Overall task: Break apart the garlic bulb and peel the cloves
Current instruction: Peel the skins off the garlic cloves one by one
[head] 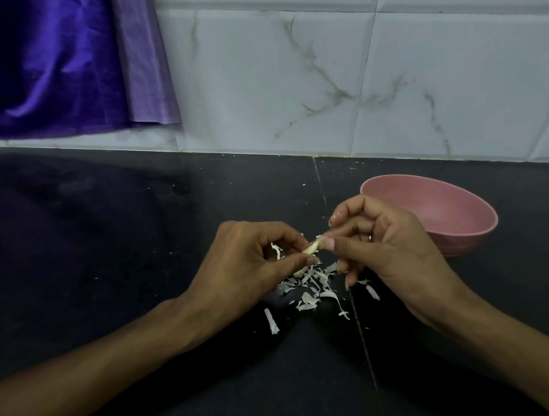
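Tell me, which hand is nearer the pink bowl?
Right. The right hand is just in front of the bowl, overlapping its near-left rim in the view. The left hand is farther left, beyond the clove both hands pinch.

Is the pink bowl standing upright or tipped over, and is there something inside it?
Upright: the pink bowl sits on its base on the black counter, opening upward. The visible inside looks empty; the right hand hides its near-left part.

Home kitchen, prob. Dark stone tabletop w/ a seam, meeting a wall of white marble-look tiles. Pink bowl and garlic skins on the tabletop; purple cloth hangs at upper left.
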Demonstrator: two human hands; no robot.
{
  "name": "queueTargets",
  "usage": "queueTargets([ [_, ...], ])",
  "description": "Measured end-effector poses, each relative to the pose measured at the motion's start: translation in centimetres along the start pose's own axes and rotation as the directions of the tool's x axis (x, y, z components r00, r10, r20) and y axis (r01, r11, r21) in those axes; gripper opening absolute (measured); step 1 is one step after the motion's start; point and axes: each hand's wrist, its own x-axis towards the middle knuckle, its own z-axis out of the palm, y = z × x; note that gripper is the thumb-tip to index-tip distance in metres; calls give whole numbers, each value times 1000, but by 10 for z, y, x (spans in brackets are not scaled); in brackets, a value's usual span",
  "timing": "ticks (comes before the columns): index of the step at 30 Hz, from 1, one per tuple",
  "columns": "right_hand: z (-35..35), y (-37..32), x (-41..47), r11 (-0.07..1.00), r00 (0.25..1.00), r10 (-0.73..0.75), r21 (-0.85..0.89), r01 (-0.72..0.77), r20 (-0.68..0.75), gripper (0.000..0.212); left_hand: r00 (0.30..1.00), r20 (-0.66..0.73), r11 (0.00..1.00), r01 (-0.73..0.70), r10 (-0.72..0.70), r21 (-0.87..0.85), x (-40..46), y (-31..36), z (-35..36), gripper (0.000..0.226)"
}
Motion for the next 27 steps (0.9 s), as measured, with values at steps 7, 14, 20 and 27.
queueTargets([
  [7,0,-2,1,1000,1000,-7,3,7,1,31,995,40,991,97,-94,-92,2,0,1,6],
  [14,0,-5,1,1000,1000,4,29,-4,11,35,908,260,806,413,-329,-423,6,5,-2,7],
  [20,0,-9,1,980,997,69,188,-71,18,39,814,427,598,580,-394,-554,8,4,-4,11],
  [27,-1,-9,2,962,992,123,245,-122,10,37,811,446,568,584,-379,-580,8,5,-2,9],
])
